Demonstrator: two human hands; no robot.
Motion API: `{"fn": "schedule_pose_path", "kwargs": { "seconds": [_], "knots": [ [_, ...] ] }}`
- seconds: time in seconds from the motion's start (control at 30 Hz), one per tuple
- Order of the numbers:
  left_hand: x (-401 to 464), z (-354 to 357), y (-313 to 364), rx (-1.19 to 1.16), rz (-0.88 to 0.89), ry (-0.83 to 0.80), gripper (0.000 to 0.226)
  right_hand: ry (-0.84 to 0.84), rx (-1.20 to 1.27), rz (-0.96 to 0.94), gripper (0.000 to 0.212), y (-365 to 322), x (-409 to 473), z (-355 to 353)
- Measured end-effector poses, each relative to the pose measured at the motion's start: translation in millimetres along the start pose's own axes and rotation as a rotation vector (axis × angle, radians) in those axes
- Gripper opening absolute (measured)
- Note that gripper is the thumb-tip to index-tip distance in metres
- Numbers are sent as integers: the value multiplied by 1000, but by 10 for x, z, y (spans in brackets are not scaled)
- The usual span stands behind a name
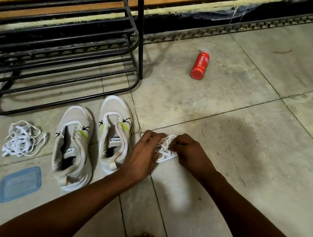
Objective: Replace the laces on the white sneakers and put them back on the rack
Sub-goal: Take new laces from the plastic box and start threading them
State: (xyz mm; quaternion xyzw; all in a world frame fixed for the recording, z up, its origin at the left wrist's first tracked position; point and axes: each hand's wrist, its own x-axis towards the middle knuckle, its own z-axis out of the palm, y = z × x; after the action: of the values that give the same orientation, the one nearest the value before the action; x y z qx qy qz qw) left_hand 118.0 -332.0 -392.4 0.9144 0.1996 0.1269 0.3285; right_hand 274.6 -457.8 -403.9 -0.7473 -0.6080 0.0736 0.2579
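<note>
Now, both hands' grip on lace packet (pixel 166 149), sneakers (pixel 92 139) beside

White sneakers (pixel 92 141), neon-yellow accents; white laces (pixel 22 138); red can (pixel 199 65); black rack (pixel 65 45); lid (pixel 20 184) seemingly translucent blue

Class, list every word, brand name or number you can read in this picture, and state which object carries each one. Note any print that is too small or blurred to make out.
"CINTHOL": white letters along the red can lying on the floor.
"SPEED": on the insole label inside the right sneaker, seen upside down.
Smaller yellow print on the can: too small to read.
Label inside the left sneaker: blurred, unreadable.
Markings on the card of the new laces packet: unreadable.
</note>
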Motion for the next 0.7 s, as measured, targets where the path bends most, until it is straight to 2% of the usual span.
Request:
{"fn": "schedule_pose_path", "kwargs": {
  "seconds": [0.13,0.17,0.23,0.33,0.43,0.57,0.7],
  "knots": [
    [2,11,-78,91,65,-37,29,-29,27,2,47,-35,26,-7],
    [-2,16,-75,139,90,-58,27,-39,10,-7,48,-37,17,-7],
    [-9,55,-116,206,151,-91,27,-84,-49,-38,48,-44,-13,7],
    [-19,79,-147,220,146,-104,20,-156,-115,-35,42,0,-64,71],
    [-12,61,-144,210,97,-146,12,-156,-158,-32,41,46,-43,111],
    [35,30,-127,378,137,-179,24,-158,-280,38,27,-6,28,96],
    [76,36,-72,297,69,-157,25,-158,-360,159,27,-71,134,102]
  ]
}}
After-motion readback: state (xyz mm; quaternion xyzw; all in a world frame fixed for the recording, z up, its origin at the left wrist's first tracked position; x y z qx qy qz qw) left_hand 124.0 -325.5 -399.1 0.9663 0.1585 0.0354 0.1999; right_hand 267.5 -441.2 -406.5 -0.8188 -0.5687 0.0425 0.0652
